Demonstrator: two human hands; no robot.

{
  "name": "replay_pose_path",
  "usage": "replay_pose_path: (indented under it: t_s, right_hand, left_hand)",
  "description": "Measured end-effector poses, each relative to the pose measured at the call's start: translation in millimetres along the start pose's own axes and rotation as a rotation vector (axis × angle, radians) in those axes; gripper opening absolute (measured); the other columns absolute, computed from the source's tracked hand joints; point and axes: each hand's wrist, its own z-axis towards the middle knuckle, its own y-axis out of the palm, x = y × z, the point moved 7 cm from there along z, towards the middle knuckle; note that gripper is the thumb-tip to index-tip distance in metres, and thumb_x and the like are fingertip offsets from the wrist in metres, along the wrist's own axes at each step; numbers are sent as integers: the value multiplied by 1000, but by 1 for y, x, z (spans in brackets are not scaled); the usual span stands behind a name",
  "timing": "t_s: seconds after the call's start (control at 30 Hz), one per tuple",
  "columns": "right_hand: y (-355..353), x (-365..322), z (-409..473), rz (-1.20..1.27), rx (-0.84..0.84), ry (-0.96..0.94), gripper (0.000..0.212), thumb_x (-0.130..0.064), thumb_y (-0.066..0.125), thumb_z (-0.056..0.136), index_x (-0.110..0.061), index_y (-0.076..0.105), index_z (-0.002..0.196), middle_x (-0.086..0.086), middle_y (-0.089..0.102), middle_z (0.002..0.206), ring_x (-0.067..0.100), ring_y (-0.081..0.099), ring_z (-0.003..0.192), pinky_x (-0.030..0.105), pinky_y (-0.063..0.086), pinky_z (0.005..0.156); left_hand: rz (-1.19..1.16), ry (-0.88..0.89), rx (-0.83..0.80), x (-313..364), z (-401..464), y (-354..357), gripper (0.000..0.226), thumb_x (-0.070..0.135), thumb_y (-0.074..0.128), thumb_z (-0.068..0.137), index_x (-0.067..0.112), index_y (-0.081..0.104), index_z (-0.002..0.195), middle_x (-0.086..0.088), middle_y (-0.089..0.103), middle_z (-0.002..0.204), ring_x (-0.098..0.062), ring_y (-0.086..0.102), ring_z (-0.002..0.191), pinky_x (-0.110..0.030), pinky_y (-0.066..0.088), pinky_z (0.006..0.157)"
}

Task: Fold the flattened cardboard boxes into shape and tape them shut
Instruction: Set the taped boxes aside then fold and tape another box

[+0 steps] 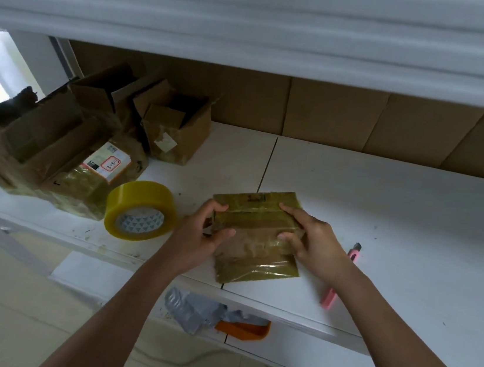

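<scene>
Both forearms reach forward and inward from the lower edge of the view, bare to the wrist. The left hand curls, thumb low and fingers bent over the top, pinching a flat edge. The right hand mirrors it, index finger stretched forward, thumb tucked below, gripping too.

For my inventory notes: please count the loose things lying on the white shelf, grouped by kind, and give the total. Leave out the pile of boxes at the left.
Flattened cardboard box, held by both hands: 1
Roll of yellow tape: 1
Pink utility knife: 1
Total: 3
</scene>
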Motion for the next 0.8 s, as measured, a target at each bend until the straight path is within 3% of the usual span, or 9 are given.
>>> replay_pose_path:
  t_s: [0.07,0.13,0.2,0.27,0.37,0.53,0.63,0.7,0.8]
  right_hand:
    - [2,-1,-1,-85,-59,79,65,-34,67,88,-43,28,139,-4,59,114,11,59,83,19,50,72]
    - [-3,-5,-1,-201,-65,124,67,-43,67,83,-46,22,132,-2,51,131,21,60,100,36,53,77]
    - [-10,-13,0,-297,-61,132,66,-59,62,80,-46,22,132,1,29,154,27,47,129,45,51,90]
    - [-19,-23,1,-327,-35,130,66,-71,51,80,-44,24,133,0,11,162,25,29,143,51,46,98]
    - [-33,-38,5,-374,38,130,67,-80,32,80,-42,32,135,-2,8,163,22,21,147,51,44,99]
    - [-46,-54,16,-496,118,149,76,-83,13,79,-38,52,126,-1,13,162,22,20,147,49,46,97]
    - [-48,-62,24,-593,119,156,83,-80,6,81,-34,56,130,-1,16,162,25,20,147,48,40,104]
    - [-48,-73,29,-616,166,131,78,-74,12,87,-28,58,130,2,23,160,25,24,146,47,40,105]
    - [-44,-100,29,-499,284,-8,46,-49,43,97,-17,66,120,7,41,151,24,43,136,39,50,94]
  left_hand:
    - [69,9,-42,5,1,-3,30,46,64,90,52,42,110,28,60,102,18,58,88,-10,47,64]
    - [96,-2,-59,7,3,-5,33,51,62,89,50,40,114,16,58,112,3,61,96,-21,52,74]
    - [147,0,-30,10,4,-12,36,58,60,87,48,41,117,5,47,124,-14,57,107,-38,54,86]
    - [173,34,6,14,3,-19,40,66,54,82,50,42,116,5,39,126,-15,53,111,-39,54,88]
    - [166,127,80,23,1,-35,35,60,57,85,45,49,117,5,44,125,-12,54,109,-33,55,87]
    - [338,258,341,30,-4,-81,20,21,67,91,13,66,109,-1,59,111,-14,61,96,-19,49,79]
    - [485,255,436,28,-10,-105,18,10,68,88,7,68,105,-6,60,109,-19,59,94,-25,44,80]
    - [521,202,457,20,-13,-118,21,7,67,87,5,68,108,-10,59,112,-25,58,99,-32,46,83]
    - [565,132,419,6,-14,-127,26,15,65,91,6,66,115,-12,59,120,-32,56,109,-43,47,93]
